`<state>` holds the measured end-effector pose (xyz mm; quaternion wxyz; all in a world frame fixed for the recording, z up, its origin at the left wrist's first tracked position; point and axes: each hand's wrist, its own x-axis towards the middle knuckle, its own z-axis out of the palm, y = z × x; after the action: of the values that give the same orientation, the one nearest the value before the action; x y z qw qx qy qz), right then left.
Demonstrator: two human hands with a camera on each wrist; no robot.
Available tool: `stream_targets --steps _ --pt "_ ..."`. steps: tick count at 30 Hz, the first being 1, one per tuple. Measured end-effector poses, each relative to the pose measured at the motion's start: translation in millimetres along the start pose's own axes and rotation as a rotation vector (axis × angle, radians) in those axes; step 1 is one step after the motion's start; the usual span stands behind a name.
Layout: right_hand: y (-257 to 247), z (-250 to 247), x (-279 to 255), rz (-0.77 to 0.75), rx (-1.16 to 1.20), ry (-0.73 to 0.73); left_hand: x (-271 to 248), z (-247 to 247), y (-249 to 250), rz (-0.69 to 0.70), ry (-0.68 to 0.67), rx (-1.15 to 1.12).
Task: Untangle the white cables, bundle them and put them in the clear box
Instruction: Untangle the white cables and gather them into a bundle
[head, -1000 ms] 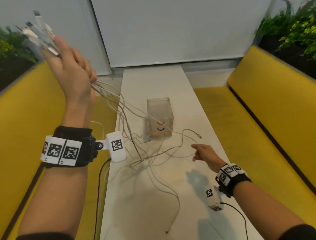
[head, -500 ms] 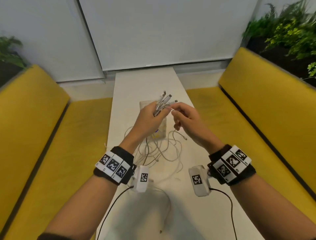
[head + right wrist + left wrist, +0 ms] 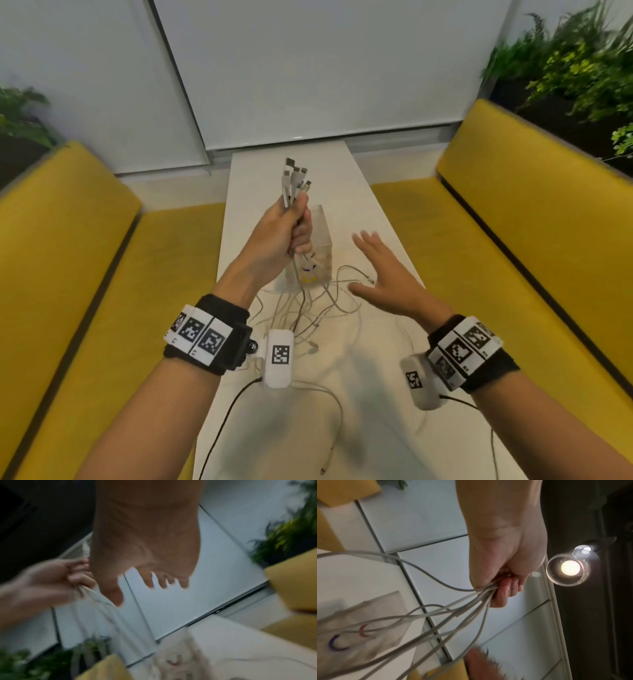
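My left hand (image 3: 289,233) grips a bunch of white cables (image 3: 293,186) just below their plugs, which stick up above the fist. The cables hang from the fist (image 3: 503,586) and trail in loose loops (image 3: 318,308) on the white table (image 3: 342,428). The clear box (image 3: 320,253) with a coloured smiley stands upright on the table right behind my left hand, partly hidden by it. My right hand (image 3: 380,270) hovers over the table to the right of the box, fingers spread, holding nothing; the right wrist view shows its fingers (image 3: 149,581) straight and apart.
Yellow benches (image 3: 531,240) run along both sides of the narrow table. Potted plants (image 3: 575,68) stand behind the bench backs. One cable end (image 3: 329,459) trails to the near table edge. Black wrist-camera leads (image 3: 222,421) hang from both wrists.
My left hand came down from high on the left to the table's middle, turning the plugs upright. My right hand rose to meet the plugs, then let go and moved off right, fingers spread.
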<state>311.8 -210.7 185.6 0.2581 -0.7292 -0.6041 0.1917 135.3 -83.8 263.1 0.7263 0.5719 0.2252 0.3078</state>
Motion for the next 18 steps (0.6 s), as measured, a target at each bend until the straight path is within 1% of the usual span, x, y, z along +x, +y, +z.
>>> stream_targets --steps 1,2,3,5,7,9,10,12,13,15,18 --pt "-16.6 0.4 -0.3 -0.095 0.147 0.042 -1.3 4.7 -4.4 -0.004 -0.010 -0.006" --pt "-31.6 2.5 0.1 -0.156 0.309 0.049 -3.2 10.0 -9.1 -0.009 -0.023 -0.020" --pt "-44.7 5.5 1.8 -0.198 0.487 0.025 -4.8 15.2 -13.6 -0.015 -0.034 -0.040" --pt "-62.2 15.8 8.3 -0.207 0.826 -0.024 -8.2 24.2 -20.1 -0.030 -0.055 -0.082" --pt "-68.0 25.2 13.4 -0.132 0.989 0.001 -9.9 27.9 -22.9 -0.034 -0.089 -0.112" --pt "-69.7 28.7 14.2 -0.077 1.027 -0.005 -11.0 26.8 -21.0 -0.041 -0.117 -0.117" --pt "-69.3 27.5 14.1 -0.076 1.000 -0.027 -12.1 25.6 -19.0 -0.050 -0.135 -0.137" --pt "-66.9 21.7 15.3 -0.140 0.881 -0.072 -14.6 23.8 -11.7 -0.043 -0.180 -0.219" --pt "-65.4 18.2 14.9 -0.178 0.826 -0.108 -16.2 23.0 -6.2 -0.021 -0.198 -0.269" --pt "-58.8 14.1 14.6 -0.201 0.704 -0.148 -18.8 22.7 9.2 0.046 -0.227 -0.337" --pt "-46.9 13.8 12.2 -0.147 0.629 -0.191 -22.9 23.1 41.5 0.118 -0.241 -0.397"
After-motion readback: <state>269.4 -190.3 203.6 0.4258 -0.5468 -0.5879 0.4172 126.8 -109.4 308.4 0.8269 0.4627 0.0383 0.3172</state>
